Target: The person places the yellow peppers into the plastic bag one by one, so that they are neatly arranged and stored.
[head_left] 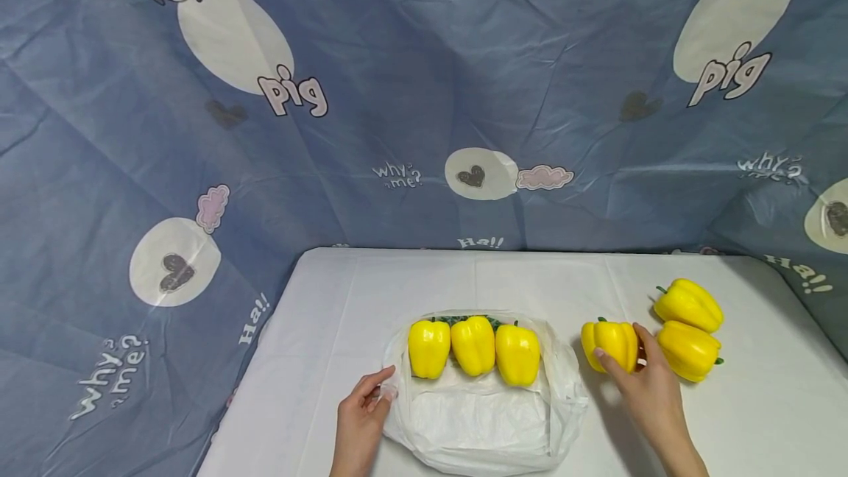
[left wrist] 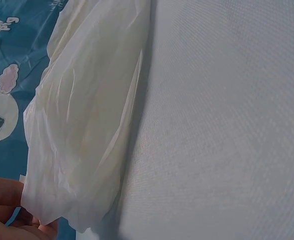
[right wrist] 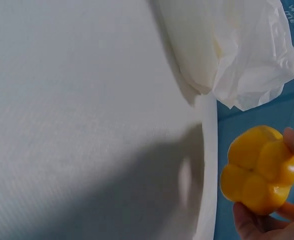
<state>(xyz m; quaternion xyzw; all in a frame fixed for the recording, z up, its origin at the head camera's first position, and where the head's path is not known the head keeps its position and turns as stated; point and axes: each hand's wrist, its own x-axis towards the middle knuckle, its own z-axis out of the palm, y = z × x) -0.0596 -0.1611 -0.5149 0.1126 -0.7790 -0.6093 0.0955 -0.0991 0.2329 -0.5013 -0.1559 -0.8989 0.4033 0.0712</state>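
In the right hand's grip, a glossy yellow bell pepper is pinched, right of the white plastic bag. The bag's left rim is pinched by the left hand; if the limp right rim sags, the pepper could be snagged.

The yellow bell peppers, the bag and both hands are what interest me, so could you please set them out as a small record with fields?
Left hand: pinches the left edge of the white plastic bag
Right hand: holds one yellow bell pepper, outside the bag on its right
Inside the bag: three yellow bell peppers, in a row along the far side
Right of the held pepper: two more yellow bell peppers, side by side on the white-covered table
Pepper total: six
Backdrop: blue printed cloth
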